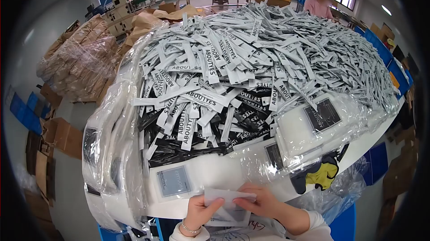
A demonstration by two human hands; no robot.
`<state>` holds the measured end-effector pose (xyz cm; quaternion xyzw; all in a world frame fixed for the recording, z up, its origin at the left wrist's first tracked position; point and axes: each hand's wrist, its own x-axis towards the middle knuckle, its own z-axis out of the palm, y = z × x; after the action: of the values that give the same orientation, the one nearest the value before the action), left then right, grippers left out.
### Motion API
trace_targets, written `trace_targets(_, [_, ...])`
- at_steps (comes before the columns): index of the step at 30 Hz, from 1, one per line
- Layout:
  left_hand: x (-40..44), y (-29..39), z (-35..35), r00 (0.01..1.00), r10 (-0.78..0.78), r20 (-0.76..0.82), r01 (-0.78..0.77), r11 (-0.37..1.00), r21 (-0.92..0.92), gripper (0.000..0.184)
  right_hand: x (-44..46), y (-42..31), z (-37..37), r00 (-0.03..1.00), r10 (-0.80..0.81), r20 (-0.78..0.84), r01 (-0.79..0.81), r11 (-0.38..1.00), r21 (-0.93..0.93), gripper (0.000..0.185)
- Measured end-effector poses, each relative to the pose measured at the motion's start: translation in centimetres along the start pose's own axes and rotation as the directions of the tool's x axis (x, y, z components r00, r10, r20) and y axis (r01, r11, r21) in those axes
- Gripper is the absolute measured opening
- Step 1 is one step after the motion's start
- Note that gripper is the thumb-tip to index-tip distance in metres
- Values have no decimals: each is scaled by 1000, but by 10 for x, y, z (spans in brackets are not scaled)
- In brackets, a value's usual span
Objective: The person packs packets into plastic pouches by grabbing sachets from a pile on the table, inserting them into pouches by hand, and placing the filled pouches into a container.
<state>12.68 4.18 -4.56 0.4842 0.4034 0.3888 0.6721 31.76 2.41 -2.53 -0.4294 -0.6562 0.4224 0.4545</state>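
Close to my body, at the table's near edge, I hold a translucent white plastic bag (227, 195) by its upper part. My left hand (202, 208) pinches its left side, thumb on top. The fingers of my right hand (257, 201) are closed on its right side. The lower part of the bag hangs toward my lap, partly hidden. Just beyond my hands lie flat white bags with a grey printed panel (174, 182). Past them spreads a big heap of white sachets (210, 62) lettered ABOUTYES, with black sachets (246, 115) among them.
A stack of printed bags (320, 122) sits at right, near a yellow and grey glove (322, 174). More wrapped bags (117, 151) line the left edge. A plastic-wrapped brown pile (80, 59) stands on the floor. A person in pink (318, 6) is behind the heap.
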Motion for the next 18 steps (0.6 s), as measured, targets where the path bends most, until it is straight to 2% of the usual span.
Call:
trace_targets(1, [-2,1,2,999,11,-35,-12,1000,-22,15,-1,2,2,999,-52,-3,52,998,-37,20])
trace_targets(4, [-5,17,2,988,148,-46,-141,981,134,9,0,10,11,986,-168,-6,167,981,-102,17])
trace_targets(6, [-16,7,-16,990,131,-42,-124,981,152,15,1,12,18,982,-186,-16,185,980,-76,16])
trace_targets(7, [-22,2,-22,991,126,-39,-118,980,161,19,4,13,20,975,-222,18,222,967,-129,12])
trace_targets(9, [-29,1,-26,991,133,-13,-132,990,50,27,14,14,24,953,-290,86,302,925,-231,8])
trace_targets(10, [-34,2,-28,991,134,1,-134,991,-5,31,18,15,28,938,-252,239,317,902,-292,10])
trace_targets(12, [-54,7,-49,997,-80,-14,81,961,263,49,25,14,35,849,-125,514,363,845,-393,15])
trace_targets(13, [-65,13,-64,983,-179,-44,182,904,388,60,29,11,32,847,-141,513,375,842,-388,16])
trace_targets(15, [-94,30,-94,984,-103,147,22,881,473,39,50,1,18,843,-177,507,404,831,-382,19])
trace_targets(16, [-113,22,-119,946,59,320,-216,849,483,39,66,6,6,849,-38,527,380,737,-559,19])
trace_targets(17, [-132,15,-144,853,217,475,-442,783,437,40,84,16,-11,850,102,517,361,602,-712,20])
trace_targets(18, [-159,16,-163,971,20,237,-162,787,596,40,102,21,-27,878,188,440,339,404,-850,19])
